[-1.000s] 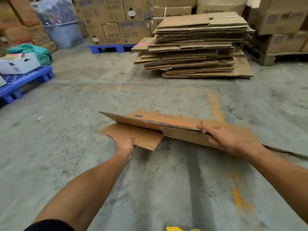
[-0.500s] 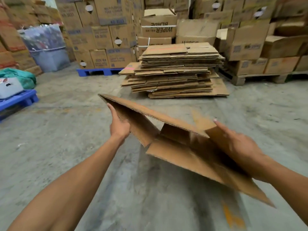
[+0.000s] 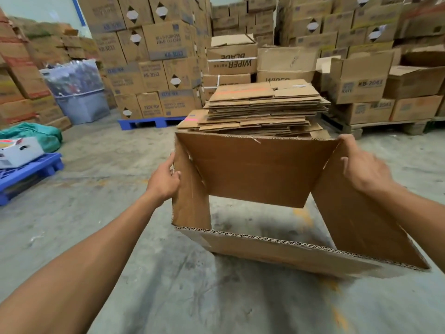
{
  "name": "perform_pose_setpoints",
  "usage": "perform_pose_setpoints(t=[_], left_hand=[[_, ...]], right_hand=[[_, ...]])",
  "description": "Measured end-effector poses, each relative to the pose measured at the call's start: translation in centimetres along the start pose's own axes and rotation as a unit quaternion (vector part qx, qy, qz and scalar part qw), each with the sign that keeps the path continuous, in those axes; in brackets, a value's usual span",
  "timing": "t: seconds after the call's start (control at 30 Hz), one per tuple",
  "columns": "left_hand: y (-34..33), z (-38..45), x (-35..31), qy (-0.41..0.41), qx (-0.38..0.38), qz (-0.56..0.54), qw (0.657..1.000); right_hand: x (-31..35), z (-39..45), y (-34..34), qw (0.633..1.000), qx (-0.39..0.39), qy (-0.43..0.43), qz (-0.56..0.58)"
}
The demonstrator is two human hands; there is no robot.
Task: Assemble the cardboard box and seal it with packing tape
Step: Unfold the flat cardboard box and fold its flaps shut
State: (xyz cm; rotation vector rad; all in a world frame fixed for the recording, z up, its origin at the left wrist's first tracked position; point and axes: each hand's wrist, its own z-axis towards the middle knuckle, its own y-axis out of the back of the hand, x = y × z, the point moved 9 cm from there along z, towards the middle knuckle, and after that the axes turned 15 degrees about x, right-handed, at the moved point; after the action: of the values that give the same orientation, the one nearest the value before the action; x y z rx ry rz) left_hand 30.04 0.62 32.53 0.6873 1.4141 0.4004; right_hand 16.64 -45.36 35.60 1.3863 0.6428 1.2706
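A brown cardboard box (image 3: 255, 172) hangs in the air in front of me, spread into a rectangular tube. I look down through it to the concrete floor, since both ends stand unfolded. My left hand (image 3: 163, 182) grips the left wall near its top edge, thumb inside. My right hand (image 3: 361, 165) holds the top of the right wall at the far corner, fingers over the edge. No packing tape shows in this view.
A stack of flattened cartons (image 3: 260, 109) lies on the floor just behind the box. Stacked cartons on a blue pallet (image 3: 147, 122) and a wooden pallet (image 3: 385, 126) line the back. A blue pallet with a white box (image 3: 19, 150) sits at left.
The flat carton has been lifted off the floor and pulled apart into a rectangular tube. Both hands shifted from its near edge to its side walls, and my view tilted upward.
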Motion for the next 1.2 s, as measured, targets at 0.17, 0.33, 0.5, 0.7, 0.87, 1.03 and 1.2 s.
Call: perform_pose_setpoints(t=[0.17,0.33,0.5,0.7,0.87,1.03,1.2], left_hand=[[1.7,0.1,-3.0,0.017,0.075,0.024,0.997],[1.4,-0.8,-5.9,0.045,0.178,0.105,0.977],[-2.5,-2.8,-3.6,0.063,0.234,0.200,0.949],[-5.0,-3.8,-3.1,0.046,0.242,0.128,0.961],[-8.7,-6.9,-1.2,0.029,0.352,0.210,0.912],[-11.2,-10.1,0.9,0.026,0.452,0.324,0.831],[-12.5,-13.5,2.0,0.037,0.506,0.387,0.770]], right_hand=[[-0.1,2.1,-0.2,0.994,0.103,-0.021,-0.032],[0.2,1.9,-0.8,0.973,0.209,-0.098,-0.015],[-0.6,0.6,-2.5,0.974,0.196,-0.113,-0.011],[-0.1,0.0,-2.7,0.977,0.163,-0.128,0.048],[0.7,-2.1,-5.3,0.946,0.175,-0.148,0.228],[2.9,-6.4,-11.6,0.941,0.316,-0.035,0.114],[4.1,-9.5,-15.9,0.885,0.456,0.034,-0.089]])
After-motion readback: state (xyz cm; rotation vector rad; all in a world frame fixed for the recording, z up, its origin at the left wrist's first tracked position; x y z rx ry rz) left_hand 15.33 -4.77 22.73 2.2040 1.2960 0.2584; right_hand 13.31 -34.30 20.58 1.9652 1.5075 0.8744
